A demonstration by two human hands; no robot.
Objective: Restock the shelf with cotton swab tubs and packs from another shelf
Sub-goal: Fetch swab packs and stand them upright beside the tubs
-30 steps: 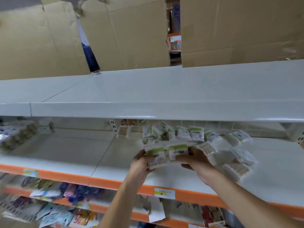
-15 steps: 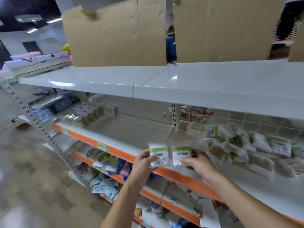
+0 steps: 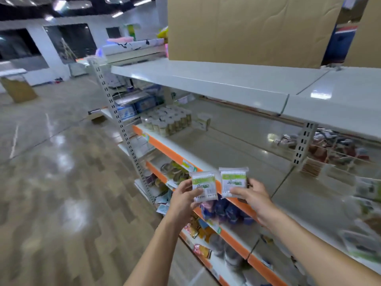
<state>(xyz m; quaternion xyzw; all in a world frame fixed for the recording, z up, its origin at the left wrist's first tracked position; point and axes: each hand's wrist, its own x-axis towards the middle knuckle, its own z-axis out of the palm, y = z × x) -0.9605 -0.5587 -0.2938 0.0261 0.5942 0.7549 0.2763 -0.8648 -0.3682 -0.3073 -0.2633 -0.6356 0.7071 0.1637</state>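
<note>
My left hand point(image 3: 182, 200) grips a flat clear cotton swab pack point(image 3: 204, 185) with a green label. My right hand point(image 3: 250, 198) holds a second cotton swab pack point(image 3: 234, 179) of the same kind beside it. Both packs hang in front of the orange-edged shelf point(image 3: 237, 153), just off its front edge. A block of cotton swab tubs point(image 3: 168, 119) stands at the shelf's far left end, with a small box point(image 3: 203, 121) next to it. More swab packs point(image 3: 367, 195) lie blurred on the shelf at the far right.
A white upper shelf point(image 3: 216, 83) overhangs the orange-edged one, with cardboard boxes point(image 3: 247, 27) on top. Lower shelves point(image 3: 222, 230) hold mixed packets. A slotted upright post point(image 3: 121, 129) marks the shelf end. Glossy floor point(image 3: 61, 182) spreads out to the left.
The view has swung left along the shelf. Both hands carried their packs away from the pile on the right, which now lies at the frame's right edge.
</note>
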